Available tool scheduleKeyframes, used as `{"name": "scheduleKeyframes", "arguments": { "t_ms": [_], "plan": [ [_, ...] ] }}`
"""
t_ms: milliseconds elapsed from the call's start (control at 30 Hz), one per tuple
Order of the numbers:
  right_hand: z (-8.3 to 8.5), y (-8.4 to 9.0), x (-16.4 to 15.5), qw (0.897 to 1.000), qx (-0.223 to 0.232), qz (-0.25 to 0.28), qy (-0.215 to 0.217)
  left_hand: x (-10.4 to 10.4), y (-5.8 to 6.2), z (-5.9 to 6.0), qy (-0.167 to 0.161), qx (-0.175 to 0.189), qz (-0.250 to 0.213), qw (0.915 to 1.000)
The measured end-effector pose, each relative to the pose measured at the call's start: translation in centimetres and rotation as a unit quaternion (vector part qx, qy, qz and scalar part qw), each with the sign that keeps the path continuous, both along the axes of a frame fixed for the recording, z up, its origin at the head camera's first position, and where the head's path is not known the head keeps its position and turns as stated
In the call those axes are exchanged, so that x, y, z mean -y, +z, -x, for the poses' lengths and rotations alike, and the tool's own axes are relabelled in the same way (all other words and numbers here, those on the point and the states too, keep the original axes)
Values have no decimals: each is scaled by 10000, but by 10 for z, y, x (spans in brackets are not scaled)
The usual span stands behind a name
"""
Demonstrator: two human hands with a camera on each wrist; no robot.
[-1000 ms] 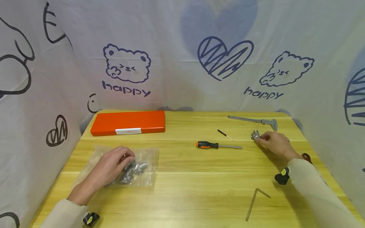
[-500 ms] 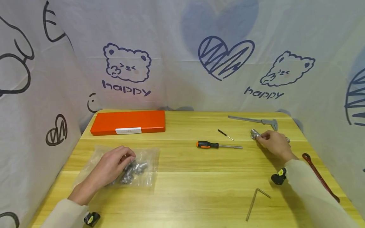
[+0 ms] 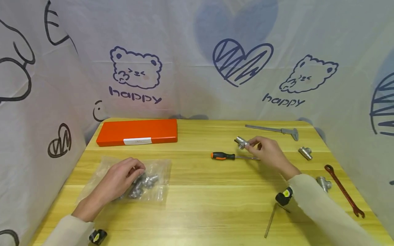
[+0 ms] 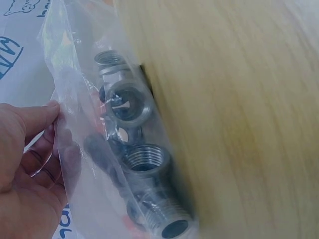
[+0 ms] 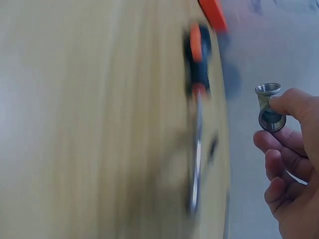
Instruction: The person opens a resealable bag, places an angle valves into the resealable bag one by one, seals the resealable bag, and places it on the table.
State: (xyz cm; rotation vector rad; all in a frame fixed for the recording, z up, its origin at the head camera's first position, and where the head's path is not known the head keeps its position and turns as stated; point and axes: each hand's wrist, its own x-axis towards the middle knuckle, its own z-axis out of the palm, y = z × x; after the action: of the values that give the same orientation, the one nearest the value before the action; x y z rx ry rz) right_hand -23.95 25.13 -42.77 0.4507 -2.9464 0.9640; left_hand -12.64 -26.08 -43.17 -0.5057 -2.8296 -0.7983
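In the head view my left hand (image 3: 115, 177) pinches the clear plastic bag (image 3: 166, 165) at the left of the table. Through its film, threaded metal pipe fittings (image 4: 147, 162) show in the left wrist view. My right hand (image 3: 271, 153) pinches a silver tee pipe fitting (image 3: 243, 142) between thumb and fingers, above the table beyond the nut driver's shaft. Its threaded round openings face the right wrist camera. Two more tee fittings lie on the table at the right, one (image 3: 305, 153) below the caliper and one (image 3: 323, 183) partly behind my right sleeve.
An orange-handled driver (image 3: 223, 156) lies mid-table, with a small black screwdriver (image 3: 236, 140) mostly hidden behind the held fitting. A caliper (image 3: 286, 131), red wrench (image 3: 343, 189), hex key (image 3: 270, 222) and red case (image 3: 138, 131) lie around. Cloth walls enclose the table.
My right hand has lifted the tee fitting and carried it left, past the driver's tip. Another tee fitting beneath the hand's former place is uncovered. My left hand stays on the bag.
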Motion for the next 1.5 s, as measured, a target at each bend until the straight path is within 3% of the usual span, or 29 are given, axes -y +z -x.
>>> {"name": "scheduleKeyframes", "arguments": {
  "t_ms": [167,367,633,833,1100,1300,1500],
  "plan": [
    [-19,-6,58,9965,62,278,782,0,0,0,1,41,-13,10000],
    [-42,-14,123,9842,351,314,1705,0,1,-2,30,-8,10,10000],
    [-59,-36,195,9664,713,365,2442,0,1,-2,35,-43,37,10000],
    [-67,-50,244,9640,956,1136,2207,0,3,-2,57,-47,31,10000],
    [-72,-48,289,9718,627,1547,1664,-1,2,-2,-30,-149,-2,9999],
    [-73,-49,279,9702,745,1713,1543,-1,4,-1,69,-34,47,10000],
    [-69,-52,239,9678,762,1851,1529,-2,5,-1,103,21,130,9999]
  ]
}}
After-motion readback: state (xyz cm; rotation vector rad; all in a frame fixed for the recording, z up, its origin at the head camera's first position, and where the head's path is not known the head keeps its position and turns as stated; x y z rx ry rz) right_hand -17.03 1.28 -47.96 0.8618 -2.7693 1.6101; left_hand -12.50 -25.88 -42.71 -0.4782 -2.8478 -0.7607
